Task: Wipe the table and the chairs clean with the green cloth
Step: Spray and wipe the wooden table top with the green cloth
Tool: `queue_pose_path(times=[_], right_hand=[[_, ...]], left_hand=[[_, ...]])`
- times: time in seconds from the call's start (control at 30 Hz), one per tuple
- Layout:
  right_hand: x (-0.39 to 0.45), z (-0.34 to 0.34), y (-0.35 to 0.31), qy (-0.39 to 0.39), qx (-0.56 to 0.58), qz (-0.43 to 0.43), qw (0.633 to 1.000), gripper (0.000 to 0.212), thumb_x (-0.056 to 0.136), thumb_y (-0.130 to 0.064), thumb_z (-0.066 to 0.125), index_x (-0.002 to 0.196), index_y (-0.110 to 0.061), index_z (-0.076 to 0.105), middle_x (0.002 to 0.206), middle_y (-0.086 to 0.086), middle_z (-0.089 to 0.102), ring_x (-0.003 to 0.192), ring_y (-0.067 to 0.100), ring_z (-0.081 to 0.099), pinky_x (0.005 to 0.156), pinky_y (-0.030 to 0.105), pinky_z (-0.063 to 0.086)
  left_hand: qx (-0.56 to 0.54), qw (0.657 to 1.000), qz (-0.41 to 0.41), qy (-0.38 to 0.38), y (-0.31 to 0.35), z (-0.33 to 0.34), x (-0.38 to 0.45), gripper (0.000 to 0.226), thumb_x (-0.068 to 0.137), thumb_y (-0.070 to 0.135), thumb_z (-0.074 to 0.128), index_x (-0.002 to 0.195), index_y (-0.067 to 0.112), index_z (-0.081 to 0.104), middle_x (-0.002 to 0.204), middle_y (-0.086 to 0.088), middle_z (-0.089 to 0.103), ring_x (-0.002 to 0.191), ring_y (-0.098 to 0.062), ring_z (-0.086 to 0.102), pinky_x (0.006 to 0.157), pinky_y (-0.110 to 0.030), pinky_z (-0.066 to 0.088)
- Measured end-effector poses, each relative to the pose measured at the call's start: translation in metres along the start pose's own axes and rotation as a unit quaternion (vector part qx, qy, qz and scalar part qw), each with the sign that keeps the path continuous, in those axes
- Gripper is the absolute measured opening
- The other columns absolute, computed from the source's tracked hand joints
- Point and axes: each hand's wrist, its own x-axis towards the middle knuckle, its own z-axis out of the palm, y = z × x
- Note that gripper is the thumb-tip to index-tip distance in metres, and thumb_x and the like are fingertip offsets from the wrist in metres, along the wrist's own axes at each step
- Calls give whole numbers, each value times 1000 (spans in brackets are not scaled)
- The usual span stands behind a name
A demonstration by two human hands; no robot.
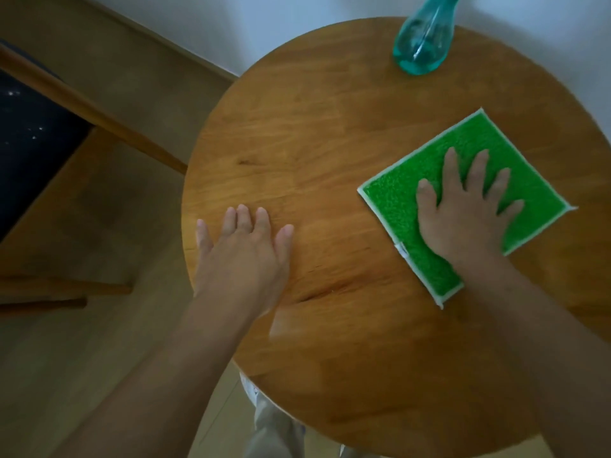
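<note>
— What does the person wear on the arms?
— Nothing; both forearms are bare to the frame's edge, with no sleeves showing.
— Anything on the left hand or right hand?
— Both are bare, nails short.
— And lower down?
— Light beige trousers, creased at the legs.

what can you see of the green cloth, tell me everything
The green cloth is a roughly square piece with a nubby, bright green face and a pale stitched border; a small white tag sits on its near-left edge. It lies spread flat, turned like a diamond, on the right side of the round wooden table. The right hand presses on it, palm down and fingers spread, covering its middle. The left hand and the teal bottle are apart from it.
</note>
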Motion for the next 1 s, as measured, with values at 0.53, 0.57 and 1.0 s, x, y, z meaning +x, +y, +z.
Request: queue_pose_path(times=[0.53,0.57,1.0], right_hand=[[-198,53,-119,-83,10,-399,913,56,89,-60,39,140,-37,39,152,-4,38,141,27,32,109,60,24],[-188,50,-112,-72,10,-390,918,55,91,-61,35,141,-37,39,153,-3,37,141,28,32,108,61,25],[-116,51,-213,-20,-15,-297,955,86,82,-73,18,147,-32,-23,159,6,-22,142,41,-23,105,66,-18]], left_hand=[[-155,986,-3,67,-33,-11,-10,74,91,57,-1,151,15,11,159,-5,8,144,-14,-5,112,-43,-9],[-158,985,-2,67,-35,-11,-11,75,91,58,-2,151,15,12,159,-4,8,144,-14,-5,111,-42,-9],[-191,975,-9,118,-65,-16,-12,66,95,52,4,151,16,10,159,-5,7,144,-15,-3,110,-36,-5]])
